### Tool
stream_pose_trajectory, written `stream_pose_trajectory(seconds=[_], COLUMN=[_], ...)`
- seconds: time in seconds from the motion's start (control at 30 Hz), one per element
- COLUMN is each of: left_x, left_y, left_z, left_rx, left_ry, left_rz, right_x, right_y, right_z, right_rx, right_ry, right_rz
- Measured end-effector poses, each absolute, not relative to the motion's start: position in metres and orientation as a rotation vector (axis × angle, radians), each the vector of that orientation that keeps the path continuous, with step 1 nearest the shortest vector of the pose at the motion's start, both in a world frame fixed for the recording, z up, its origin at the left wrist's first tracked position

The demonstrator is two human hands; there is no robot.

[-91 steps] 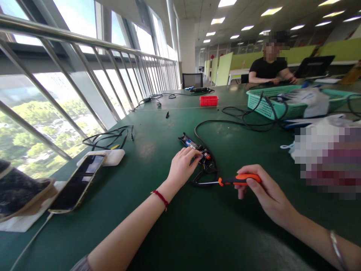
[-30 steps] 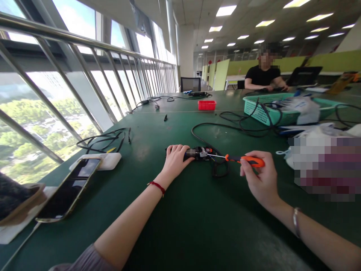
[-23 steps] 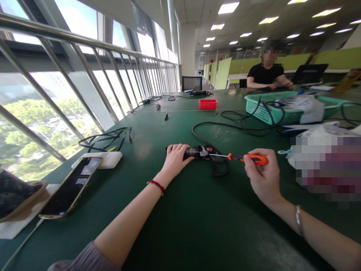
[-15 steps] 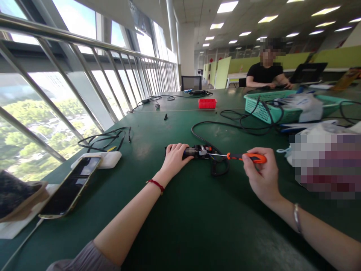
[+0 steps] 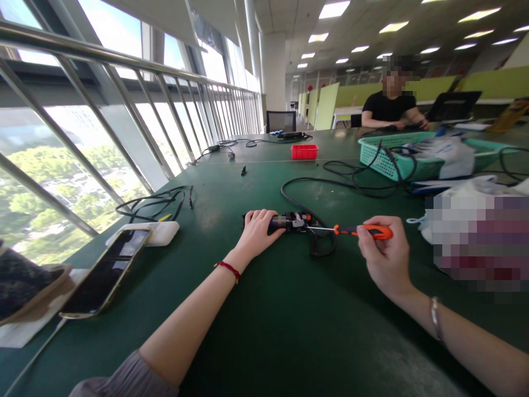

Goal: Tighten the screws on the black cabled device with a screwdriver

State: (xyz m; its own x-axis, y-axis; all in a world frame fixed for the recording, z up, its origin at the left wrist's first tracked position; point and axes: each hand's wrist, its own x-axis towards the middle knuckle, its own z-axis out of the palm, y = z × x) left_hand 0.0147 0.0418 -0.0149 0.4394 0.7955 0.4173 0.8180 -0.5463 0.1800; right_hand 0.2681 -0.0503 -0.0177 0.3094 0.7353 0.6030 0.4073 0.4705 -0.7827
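On the green table lies a black cylindrical corded device [image 5: 281, 222], its right end exposed to show internal parts and wires. My left hand [image 5: 258, 231] is wrapped over its left part, thumb toward the middle, hiding much of that end. An orange-and-black screwdriver [image 5: 378, 231] is gripped by its handle in my right hand [image 5: 388, 256]. Its thin shaft points left, and the tip meets or lies very near the open end of the device; exact contact is too small to tell. A black cable loops from the device.
A red basket [image 5: 305, 151] and a small black part [image 5: 243, 171] lie farther back. At right are a green basket [image 5: 386, 160] and a plastic bag [image 5: 438, 231]. A phone [image 5: 107, 275] rests at left beside coiled cable [image 5: 152, 201]. A person [image 5: 390, 110] sits across the table.
Hardly anything differs: the view has shifted very slightly. Both hands, the device and the screwdriver keep the same arrangement.
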Motion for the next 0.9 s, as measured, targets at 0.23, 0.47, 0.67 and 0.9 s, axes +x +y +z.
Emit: stream_pose_trajectory(seconds=[0.23,0.47,0.67,0.9], left_x=[0.017,0.016,0.015,0.004], left_y=[0.041,0.041,0.043,0.049], left_z=[-0.014,-0.014,-0.015,-0.014], left_rx=[-2.612,-2.618,-2.627,-2.675], left_ry=[-1.479,-1.482,-1.47,-1.394], left_rz=[-0.728,-0.686,-0.707,-0.736], right_x=[0.27,0.27,0.27,0.273], right_y=[-0.047,-0.046,-0.047,-0.051], right_z=[-0.019,-0.018,-0.019,-0.021], right_rx=[-1.128,-1.136,-1.099,-1.117], right_ry=[-1.304,-1.324,-1.325,-1.424], right_rz=[0.284,0.315,0.372,0.357])
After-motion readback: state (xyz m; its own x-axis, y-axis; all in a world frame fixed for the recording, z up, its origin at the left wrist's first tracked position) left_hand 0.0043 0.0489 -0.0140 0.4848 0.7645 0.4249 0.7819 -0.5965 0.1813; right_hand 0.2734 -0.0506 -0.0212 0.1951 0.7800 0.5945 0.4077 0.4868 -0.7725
